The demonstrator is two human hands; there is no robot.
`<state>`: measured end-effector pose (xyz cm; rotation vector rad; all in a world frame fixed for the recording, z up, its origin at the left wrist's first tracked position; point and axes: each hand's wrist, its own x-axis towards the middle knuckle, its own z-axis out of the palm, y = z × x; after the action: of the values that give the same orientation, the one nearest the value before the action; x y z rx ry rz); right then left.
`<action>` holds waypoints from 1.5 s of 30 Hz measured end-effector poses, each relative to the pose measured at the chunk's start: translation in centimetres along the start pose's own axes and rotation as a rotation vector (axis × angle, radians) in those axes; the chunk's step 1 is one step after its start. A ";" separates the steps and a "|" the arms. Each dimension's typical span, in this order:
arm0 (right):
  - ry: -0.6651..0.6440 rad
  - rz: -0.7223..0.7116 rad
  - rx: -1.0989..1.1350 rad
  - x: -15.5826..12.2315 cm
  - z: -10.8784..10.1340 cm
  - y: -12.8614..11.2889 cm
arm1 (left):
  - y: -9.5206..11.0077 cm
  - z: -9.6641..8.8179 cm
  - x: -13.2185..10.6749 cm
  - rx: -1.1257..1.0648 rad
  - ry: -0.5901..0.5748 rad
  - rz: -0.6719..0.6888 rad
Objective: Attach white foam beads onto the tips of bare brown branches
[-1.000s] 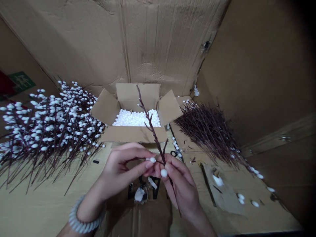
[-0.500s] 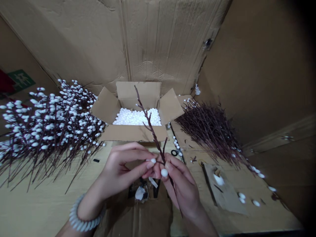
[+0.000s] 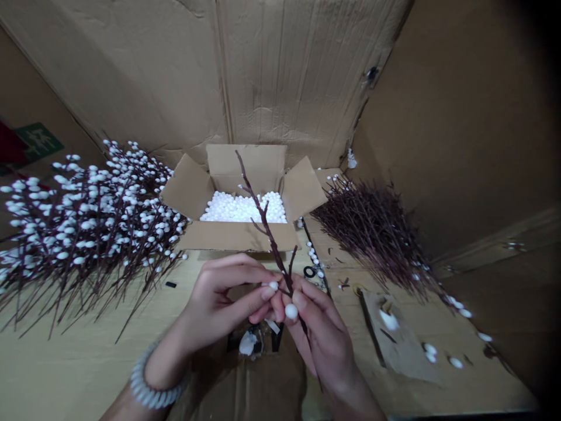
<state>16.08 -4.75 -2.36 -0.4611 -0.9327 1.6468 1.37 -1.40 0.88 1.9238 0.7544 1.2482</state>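
Observation:
A dark brown branch (image 3: 261,213) with short bare twigs stands almost upright in front of me. My right hand (image 3: 322,333) is closed around its lower stem, with a white foam ball (image 3: 291,311) on a twig by the thumb. My left hand (image 3: 219,298), a white beaded bracelet on its wrist, pinches a small white foam ball (image 3: 273,286) against a twig just left of the stem.
An open cardboard box (image 3: 239,237) full of white foam balls sits behind the hands. A heap of branches covered in white balls (image 3: 83,225) lies to the left, a heap of bare branches (image 3: 372,231) to the right. Loose balls (image 3: 432,351) and scraps lie on the cardboard surface.
The branch tip has leaned slightly to the left and both hands have shifted a little lower. The grips are the same.

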 end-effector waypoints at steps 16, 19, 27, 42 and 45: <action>0.036 0.024 0.003 -0.1 0.1 0.2 | 0.4 0.1 -0.1 -0.010 0.019 0.025; 0.058 0.020 0.020 0.0 0.2 0.1 | 0.5 0.1 -0.1 0.001 0.005 0.027; 0.059 0.038 0.029 -0.1 0.2 -0.1 | 0.5 0.1 -0.1 -0.003 -0.011 0.035; 0.053 0.062 -0.057 -0.3 -0.2 0.2 | 0.4 0.0 -0.3 0.022 -0.029 0.042; 0.057 0.059 -0.073 -0.3 -0.3 0.3 | 0.4 0.0 -0.3 0.026 -0.023 0.045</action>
<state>16.25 -4.98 -2.82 -0.5877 -0.9467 1.6483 1.28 -1.83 1.09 1.9827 0.7232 1.2468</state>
